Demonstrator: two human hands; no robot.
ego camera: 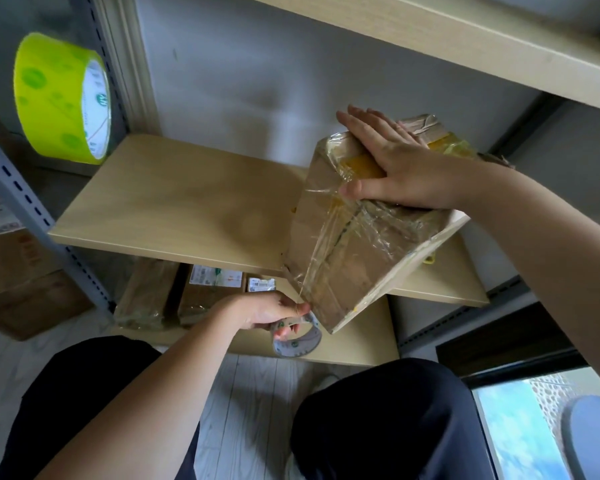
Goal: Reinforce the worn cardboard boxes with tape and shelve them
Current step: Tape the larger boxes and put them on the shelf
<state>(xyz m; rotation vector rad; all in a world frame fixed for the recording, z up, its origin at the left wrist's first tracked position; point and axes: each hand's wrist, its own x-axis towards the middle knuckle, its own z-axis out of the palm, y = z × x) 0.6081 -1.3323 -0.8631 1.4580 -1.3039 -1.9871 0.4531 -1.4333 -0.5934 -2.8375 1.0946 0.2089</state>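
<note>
Tape runs taut from the worn cardboard box (357,244) down to the nearly spent clear roll (297,336) that our left hand (271,311) pinches, fingers curled through its core. Our right hand (395,168) lies flat on the box top, fingers straight, thumb hooked over the edge, holding it tilted on the front lip of the middle shelf (174,209). Pull too hard and we judge the box could slide off the lip, or the strip could wrinkle and stick to itself. A green tape roll (61,98) sits apart, upper left.
</note>
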